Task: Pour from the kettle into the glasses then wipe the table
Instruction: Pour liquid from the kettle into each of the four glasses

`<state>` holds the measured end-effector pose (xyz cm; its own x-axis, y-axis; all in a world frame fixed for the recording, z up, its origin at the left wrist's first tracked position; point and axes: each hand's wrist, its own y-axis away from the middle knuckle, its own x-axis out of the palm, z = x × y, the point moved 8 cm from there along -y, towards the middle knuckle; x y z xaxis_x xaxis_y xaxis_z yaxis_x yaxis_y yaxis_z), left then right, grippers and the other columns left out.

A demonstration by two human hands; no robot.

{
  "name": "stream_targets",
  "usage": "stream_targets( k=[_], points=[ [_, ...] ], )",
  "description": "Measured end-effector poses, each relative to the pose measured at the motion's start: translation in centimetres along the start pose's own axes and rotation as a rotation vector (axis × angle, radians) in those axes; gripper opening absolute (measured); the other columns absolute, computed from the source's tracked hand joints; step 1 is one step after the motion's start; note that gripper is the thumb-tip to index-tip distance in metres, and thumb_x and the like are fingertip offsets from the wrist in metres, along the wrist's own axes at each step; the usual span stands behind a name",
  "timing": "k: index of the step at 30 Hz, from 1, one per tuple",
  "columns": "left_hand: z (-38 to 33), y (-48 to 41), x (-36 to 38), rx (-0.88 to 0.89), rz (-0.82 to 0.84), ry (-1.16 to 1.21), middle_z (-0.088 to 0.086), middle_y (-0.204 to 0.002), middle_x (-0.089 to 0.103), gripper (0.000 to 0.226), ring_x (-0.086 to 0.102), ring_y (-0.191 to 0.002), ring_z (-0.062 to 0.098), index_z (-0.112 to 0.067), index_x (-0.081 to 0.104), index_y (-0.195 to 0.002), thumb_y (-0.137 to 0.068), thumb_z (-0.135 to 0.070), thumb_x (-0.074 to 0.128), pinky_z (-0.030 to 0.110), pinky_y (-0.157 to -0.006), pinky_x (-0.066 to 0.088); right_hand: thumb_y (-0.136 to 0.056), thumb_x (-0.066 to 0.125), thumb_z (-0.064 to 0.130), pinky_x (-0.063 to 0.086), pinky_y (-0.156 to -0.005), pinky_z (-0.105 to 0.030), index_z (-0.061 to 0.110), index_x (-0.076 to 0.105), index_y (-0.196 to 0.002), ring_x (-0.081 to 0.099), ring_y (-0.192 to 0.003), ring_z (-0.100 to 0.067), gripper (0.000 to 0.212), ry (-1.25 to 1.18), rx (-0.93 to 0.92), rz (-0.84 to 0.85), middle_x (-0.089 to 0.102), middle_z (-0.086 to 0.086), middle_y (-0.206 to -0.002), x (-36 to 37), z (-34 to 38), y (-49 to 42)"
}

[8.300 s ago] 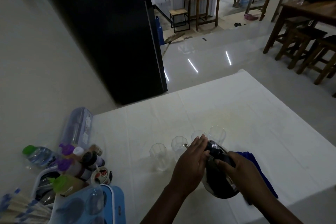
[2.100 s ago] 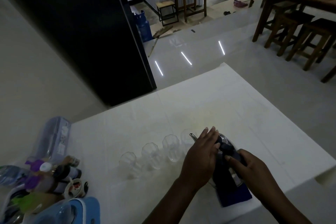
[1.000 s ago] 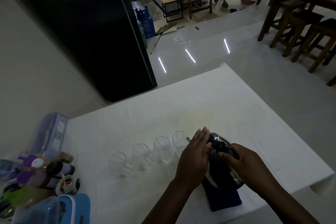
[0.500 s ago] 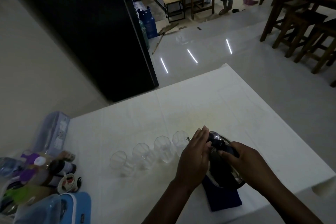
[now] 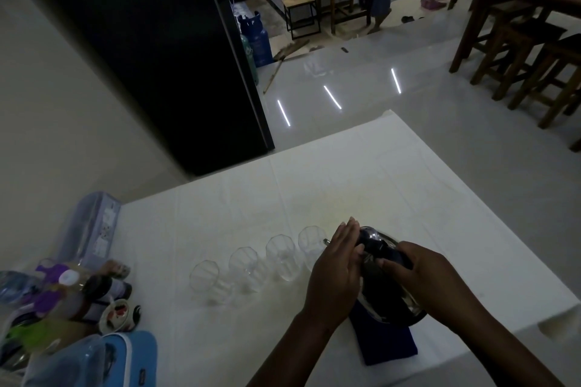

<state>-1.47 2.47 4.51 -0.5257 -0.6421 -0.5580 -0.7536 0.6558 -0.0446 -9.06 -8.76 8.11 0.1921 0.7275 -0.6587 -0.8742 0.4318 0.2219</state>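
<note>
Right hand [image 5: 430, 280] wrapped closed around the dark handle of the rounded, shiny steel kettle [image 5: 390, 298], which is tipped spout-first to the left; left hand [image 5: 334, 264] lies flat and open-fingered against the kettle's lid side, pressing rather than grasping. Small spout tip shows just past the left fingers, close to the rim of the nearest of four clear faceted glasses [image 5: 309, 243]; whether liquid is running cannot be told in this dim light. Remaining glasses stand in a row running away left of the grip. Beneath the kettle, a folded dark blue cloth [image 5: 388, 345] lies on the white-covered table [image 5: 314, 185]. Judgement: pouring step in hand, first glass of the row. Next move calls for a steady tilt with the lid held, then shifting the spout leftward glass by glass; wiping comes after.
</note>
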Motion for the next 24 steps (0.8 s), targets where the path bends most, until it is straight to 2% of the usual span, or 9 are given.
stream_targets(
  k=[4,9,13,17,19,22,24],
  points=[
    [0.1,-0.1,-0.1,-0.002,-0.007,0.004,-0.013,-0.152,0.027,0.070,0.016,-0.140,-0.004,-0.025,0.029,-0.145,-0.090,-0.065,0.011,0.020,-0.113,0.020,-0.085,0.061,0.034,0.036,-0.056,-0.015,0.039,0.052,-0.082,0.052,-0.068,0.001,0.011,-0.010,-0.005,0.010,0.054,0.018,-0.071,0.1,0.1,-0.1],
    [0.1,0.0,-0.1,-0.006,-0.012,0.005,-0.013,-0.152,0.028,0.069,0.016,-0.140,-0.003,-0.024,0.030,-0.145,-0.091,-0.063,0.013,0.025,-0.114,0.022,-0.085,0.062,0.032,0.030,-0.053,-0.013,0.048,0.040,-0.065,0.046,-0.062,0.005,0.033,0.000,-0.029,-0.008,0.048,0.021,-0.063,-0.2,0.6,-0.2],
    [0.2,0.0,-0.1,-0.009,-0.013,0.006,-0.015,-0.151,0.026,0.067,0.016,-0.140,-0.004,-0.025,0.029,-0.145,-0.092,-0.062,0.014,0.027,-0.115,0.023,-0.085,0.062,0.032,0.032,-0.055,-0.014,0.048,0.043,-0.075,0.045,-0.064,0.007,0.027,0.002,-0.042,0.004,0.047,0.023,-0.066,-0.2,0.7,-0.2],
    [0.2,0.0,-0.1,-0.011,-0.017,0.014,-0.014,-0.151,0.027,0.068,0.017,-0.139,-0.004,-0.025,0.029,-0.146,-0.092,-0.063,0.013,0.029,-0.114,0.024,-0.085,0.061,0.031,0.031,-0.055,-0.013,0.040,0.046,-0.085,0.044,-0.063,0.008,0.018,0.010,-0.053,0.008,0.045,0.025,-0.066,-0.3,0.8,-0.3],
    [0.2,0.0,-0.2,-0.014,-0.017,0.019,-0.015,-0.151,0.027,0.068,0.017,-0.139,-0.004,-0.025,0.029,-0.146,-0.092,-0.063,0.014,0.029,-0.114,0.025,-0.086,0.061,0.030,0.030,-0.055,-0.013,0.041,0.046,-0.082,0.044,-0.063,0.008,0.019,0.018,-0.058,0.014,0.045,0.024,-0.065,-0.4,1.0,-0.3],
    [0.2,0.0,-0.2,-0.013,-0.015,0.024,-0.014,-0.152,0.027,0.064,0.017,-0.139,-0.004,-0.025,0.029,-0.146,-0.093,-0.060,0.016,0.029,-0.114,0.025,-0.085,0.062,0.030,0.030,-0.054,-0.013,0.049,0.040,-0.069,0.044,-0.062,0.007,0.033,0.037,-0.061,0.017,0.045,0.023,-0.064,-0.6,1.3,-0.3],
    [0.2,0.0,-0.3,-0.012,-0.017,0.027,-0.015,-0.151,0.027,0.063,0.017,-0.139,-0.005,-0.025,0.029,-0.146,-0.094,-0.059,0.017,0.029,-0.114,0.025,-0.085,0.061,0.030,0.030,-0.054,-0.013,0.050,0.040,-0.069,0.045,-0.062,0.007,0.034,0.039,-0.056,0.021,0.046,0.022,-0.064,-0.7,1.4,-0.3]
  ],
)
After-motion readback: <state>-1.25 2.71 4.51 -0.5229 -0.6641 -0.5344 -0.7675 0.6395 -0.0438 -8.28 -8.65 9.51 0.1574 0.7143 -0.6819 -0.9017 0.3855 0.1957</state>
